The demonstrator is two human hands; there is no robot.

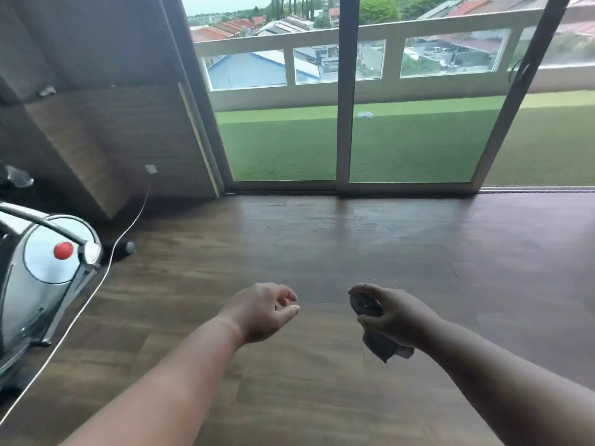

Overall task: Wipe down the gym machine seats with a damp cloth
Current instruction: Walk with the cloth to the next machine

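- Cloth (pixel 370 312) is bunched up in the right hand (pixel 394 313), fingers clamped round it, with a tail hanging below the palm. Both hands are out over bare wood floor (pixel 322 246), nowhere near a seat.
- Left hand (pixel 262 312) is empty, fingers loosely curled and slightly apart, thumb close to the fingertips but not pinching anything.
- No seat shows in this view at all. The only gym kit is the silver exercise machine (pixel 45 262) at the floor's left edge, and its seat is out of frame, so wiping hasn't started I'd guess.
- Main trip risk imo: the white cable (pixel 109 262) snaking across the floor by the machine. Turn left without looking and a foot could snag it.
- That dangling tail could drip on the wood if the cloth's properly wet, making a slippery patch. Can't tell how damp it is from here.
- A balled-up cloth wipes badly too: small contact patch, so bits of the seat could get missed unless it's opened out.
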